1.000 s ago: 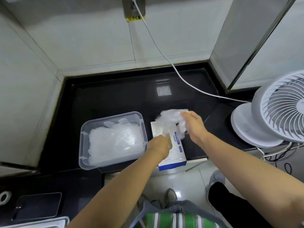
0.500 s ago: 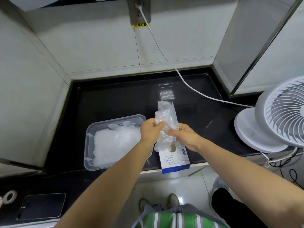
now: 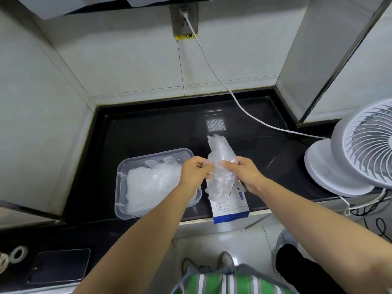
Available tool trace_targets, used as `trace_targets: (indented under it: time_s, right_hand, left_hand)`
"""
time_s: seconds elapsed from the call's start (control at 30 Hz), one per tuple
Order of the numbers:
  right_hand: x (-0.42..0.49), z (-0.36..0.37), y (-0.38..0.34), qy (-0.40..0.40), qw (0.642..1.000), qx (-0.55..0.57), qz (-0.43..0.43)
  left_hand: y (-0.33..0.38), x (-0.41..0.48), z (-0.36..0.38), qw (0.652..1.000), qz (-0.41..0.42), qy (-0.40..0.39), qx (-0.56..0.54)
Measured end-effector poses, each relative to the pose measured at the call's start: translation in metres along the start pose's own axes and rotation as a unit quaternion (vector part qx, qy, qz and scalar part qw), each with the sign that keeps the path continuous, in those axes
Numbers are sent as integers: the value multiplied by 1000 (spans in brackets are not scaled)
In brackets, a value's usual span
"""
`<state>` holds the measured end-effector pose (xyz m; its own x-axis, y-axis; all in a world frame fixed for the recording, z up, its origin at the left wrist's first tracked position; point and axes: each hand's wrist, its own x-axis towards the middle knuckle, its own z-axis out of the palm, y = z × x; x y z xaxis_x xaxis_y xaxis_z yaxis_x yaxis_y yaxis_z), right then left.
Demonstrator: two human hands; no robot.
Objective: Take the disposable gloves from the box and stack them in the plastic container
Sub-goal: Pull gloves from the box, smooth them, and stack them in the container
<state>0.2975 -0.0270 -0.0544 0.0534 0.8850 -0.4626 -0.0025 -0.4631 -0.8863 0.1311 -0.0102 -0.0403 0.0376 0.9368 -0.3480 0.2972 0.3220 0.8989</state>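
Grip: left hand (image 3: 194,171), right hand (image 3: 246,174) on glove (image 3: 220,151) above box (image 3: 230,209) at counter edge (image 3: 201,214)

White-and-blue box (image 3: 230,205), clear gloves (image 3: 220,158), black counter (image 3: 159,132), white fan (image 3: 360,149).

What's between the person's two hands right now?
A crumpled clear disposable glove, pinched by the left hand and the right hand, hanging over the glove box. The head view shows it.

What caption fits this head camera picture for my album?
Left hand and right hand pinch a clear glove above the box, beside the plastic container of stacked gloves.
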Motion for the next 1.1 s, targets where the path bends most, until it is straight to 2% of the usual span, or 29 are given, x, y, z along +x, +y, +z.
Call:
trace_targets:
  time_s: [0.1, 0.3, 0.43, 0.5, 0.67, 0.83, 0.87, 0.9, 1.03, 1.1]
  right_hand:
    - [4, 2, 6, 68, 995, -64, 40]
    - [7, 16, 18, 119, 977, -166, 67]
    - [8, 21, 21, 120, 974, -177, 73]
    - [11, 21, 23, 123, 964, -227, 65]
    - [6, 30, 27, 120, 883, -454, 26]
    - [4, 48, 36, 4, 753, -658, 20]
    - [2, 50, 34, 7, 745, -667, 14]
    - [1, 50, 31, 19, 749, -662, 8]
    - [1, 44, 19, 111, 822, -557, -33]
    - [5, 39, 13, 113, 852, -510, -34]
  left_hand:
    - [-4, 0, -6, 999, 0, 3, -37]
    - [-7, -4, -14, 997, 12, 43, -59]
    - [-9, -5, -20, 997, 42, 59, 17]
    - [-10, -5, -22, 995, 49, 68, 46]
    - [-16, 1, -24, 993, 24, 104, 54]
    - [-20, 2, -34, 994, -1, 106, 29]
    - [-20, 1, -37, 994, -4, 106, 23]
    - [-20, 1, -40, 994, -2, 106, 15]
    - [-22, 1, -53, 994, -9, 108, -10]
    - [-24, 3, -57, 993, -28, 105, -34]
